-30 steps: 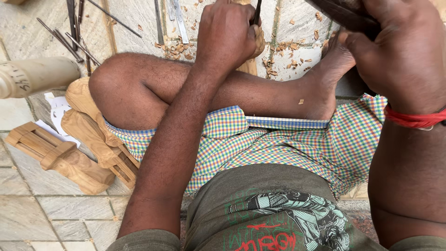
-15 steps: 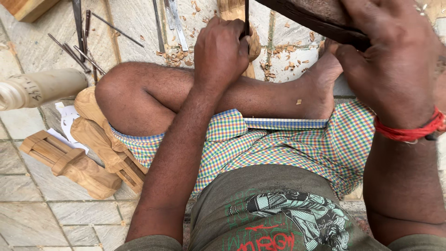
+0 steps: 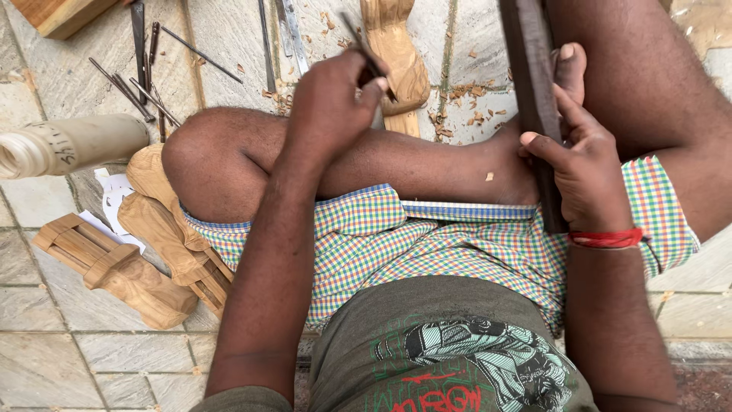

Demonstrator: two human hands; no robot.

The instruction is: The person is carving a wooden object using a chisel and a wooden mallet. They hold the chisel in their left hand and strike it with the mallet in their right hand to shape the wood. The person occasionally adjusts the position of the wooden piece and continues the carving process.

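Nearest the camera, the person is sitting cross-legged on a stone-tiled floor [image 3: 46, 366], a checked cloth covering the lap and the bent leg crossing the view from left to right. The right hand [image 3: 587, 179] is wrapping around a long dark wooden mallet [image 3: 530, 91], fingers and thumb pressed together about its lower part; the mallet's long axis is running nearly straight away from the body, its upper end leaving the view at the top. The left hand [image 3: 332, 107] is closing in a fist around a slim metal chisel [image 3: 366, 53], whose shaft is slanting up and to the left out of the fist, while its tip is pointing down and to the right toward the pale carved wooden piece [image 3: 396, 57]. That piece is lying on the floor just beyond the leg, immediately right of the left hand, which is the nearer hand to it; whether the chisel tip is touching the wood cannot be told. Farther left, finished carved blocks [image 3: 114, 267] and a turned wooden post [image 3: 69, 145] are lying near the knee. Farthest off, spare chisels [image 3: 145, 76] are lying scattered, with wood chips [image 3: 461, 95] strewn beside the carving.
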